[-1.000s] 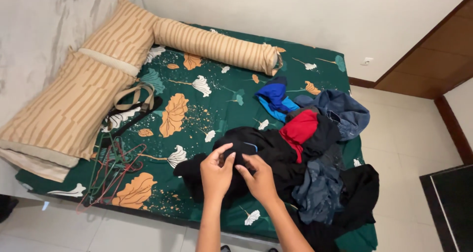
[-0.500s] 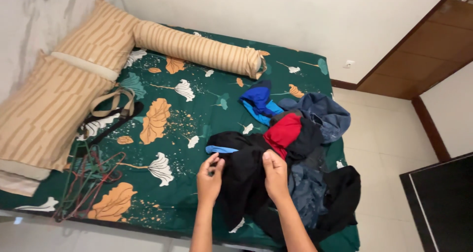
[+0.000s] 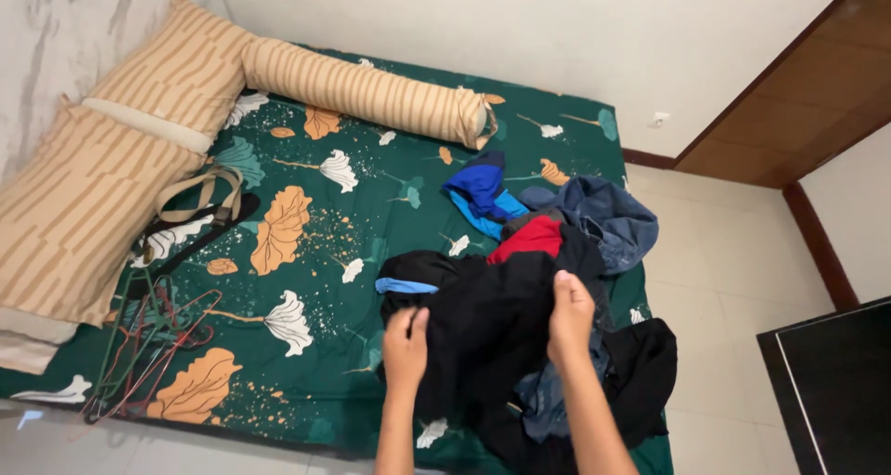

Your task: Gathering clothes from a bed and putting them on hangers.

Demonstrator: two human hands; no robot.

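At the near edge of the bed, label by label:

Left hand [image 3: 406, 347]: fingers curled into the black garment [image 3: 483, 331], pinching a fold of its cloth.
Right hand [image 3: 569, 310]: clenched on the same black garment at its upper right edge.
Black garment: spread between both hands on the bed, a light blue band at its collar just beyond the left hand.
Clothes pile: no basket or box holds it; loose heap touching the garment, with a red piece [image 3: 529, 238] just beyond the right hand, a blue piece [image 3: 480, 192] farther out, a denim piece [image 3: 603, 215] out to the right, more dark cloth [image 3: 640, 382] right of the forearm.
Hangers [image 3: 148, 340]: tangled wire bundle, well to the left of the left hand.
Strap [image 3: 197, 201]: tan belt, far left and beyond.
Bed [image 3: 371, 215]: green sheet with leaf print under everything.
Pillows [image 3: 102, 178]: striped tan, far left; a matching bolster [image 3: 367, 90] lies across the far end.
Room: pale tiled floor [image 3: 724, 252] to the right, white wall, wooden door frame [image 3: 789, 104], dark cabinet [image 3: 831, 382] at the right edge.
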